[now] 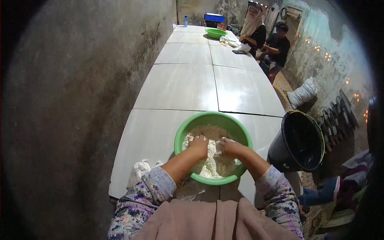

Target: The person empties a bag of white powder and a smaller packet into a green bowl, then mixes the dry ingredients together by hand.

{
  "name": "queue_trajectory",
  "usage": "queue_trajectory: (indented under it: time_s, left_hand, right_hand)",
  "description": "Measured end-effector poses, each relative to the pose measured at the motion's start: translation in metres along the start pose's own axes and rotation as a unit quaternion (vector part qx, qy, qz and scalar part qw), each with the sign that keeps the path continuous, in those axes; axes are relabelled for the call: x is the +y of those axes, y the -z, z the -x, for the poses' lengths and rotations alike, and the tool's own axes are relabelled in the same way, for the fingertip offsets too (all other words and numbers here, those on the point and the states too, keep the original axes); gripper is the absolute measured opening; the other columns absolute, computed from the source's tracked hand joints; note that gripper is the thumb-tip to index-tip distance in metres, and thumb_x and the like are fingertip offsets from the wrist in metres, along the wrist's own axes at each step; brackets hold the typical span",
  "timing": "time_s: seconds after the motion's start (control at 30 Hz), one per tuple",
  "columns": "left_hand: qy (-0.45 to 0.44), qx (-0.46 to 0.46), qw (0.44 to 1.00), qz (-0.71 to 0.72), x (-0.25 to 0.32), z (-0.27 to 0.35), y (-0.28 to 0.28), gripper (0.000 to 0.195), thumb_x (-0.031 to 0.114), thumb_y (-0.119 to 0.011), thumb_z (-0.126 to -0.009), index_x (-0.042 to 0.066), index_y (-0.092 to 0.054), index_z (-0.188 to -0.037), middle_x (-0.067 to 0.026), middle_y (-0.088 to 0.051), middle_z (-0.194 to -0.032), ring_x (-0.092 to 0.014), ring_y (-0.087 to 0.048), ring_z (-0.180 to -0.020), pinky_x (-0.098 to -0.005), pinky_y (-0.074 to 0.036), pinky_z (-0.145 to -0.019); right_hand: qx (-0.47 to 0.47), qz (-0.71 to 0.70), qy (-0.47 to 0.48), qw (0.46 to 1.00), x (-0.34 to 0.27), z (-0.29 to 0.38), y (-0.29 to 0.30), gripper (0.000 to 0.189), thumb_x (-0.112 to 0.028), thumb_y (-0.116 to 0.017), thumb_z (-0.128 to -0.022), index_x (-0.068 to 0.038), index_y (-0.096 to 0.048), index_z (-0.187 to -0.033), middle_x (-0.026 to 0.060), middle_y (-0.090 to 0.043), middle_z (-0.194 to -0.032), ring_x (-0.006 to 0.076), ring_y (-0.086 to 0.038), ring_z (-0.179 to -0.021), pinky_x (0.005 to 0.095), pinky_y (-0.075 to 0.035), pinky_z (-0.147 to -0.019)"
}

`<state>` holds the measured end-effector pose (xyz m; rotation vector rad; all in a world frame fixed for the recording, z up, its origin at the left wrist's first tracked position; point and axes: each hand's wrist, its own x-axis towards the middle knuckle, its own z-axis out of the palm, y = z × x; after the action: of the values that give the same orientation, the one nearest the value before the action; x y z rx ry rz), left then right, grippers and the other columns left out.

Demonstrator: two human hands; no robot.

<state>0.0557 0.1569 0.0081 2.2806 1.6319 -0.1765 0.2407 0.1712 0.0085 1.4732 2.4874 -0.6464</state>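
Observation:
A green plastic basin (214, 181) stands on the tiled table (156, 132) in front of me. Inside it lies a heap of white, crumbly powder like flour (210, 168), with a tan, wetter-looking part around it. My left hand (198, 147) rests in the powder at the left, its fingertips partly sunk in. My right hand (230, 147) is in the basin at the right, powder on its fingers, which look slightly blurred. Whether either hand grips any of the powder cannot be seen. A white plastic bag (139, 172) lies beside my left forearm.
A black bucket (280, 150) stands at the table's right edge. Further along are another green basin (216, 34), plastic bags (232, 42), a dark phone (239, 52) and a bottle (185, 21). Two people are by the far right side. A wall runs along the left; a white sack (302, 92) lies on the floor.

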Motion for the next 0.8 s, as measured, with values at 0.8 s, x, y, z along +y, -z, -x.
queue_trajectory:
  time_s: [0.8]
  left_hand:
    - [-0.056, 0.236, 0.937, 0.252, -0.039, 0.026, 0.027, 0.027, 0.015, -0.061, -0.079, 0.009, -0.064, -0.106, -0.0126, -0.065, -0.103, -0.03, -0.063, -0.093, -0.0401, -0.05, -0.082]
  right_hand:
    - [0.046, -0.154, 0.031, 0.986, -0.031, -0.076, -0.009, 0.048, -0.015, -0.068, -0.072, -0.001, -0.058, -0.117, 0.0226, -0.062, -0.107, 0.0374, -0.06, -0.101, 0.0447, -0.048, -0.086]
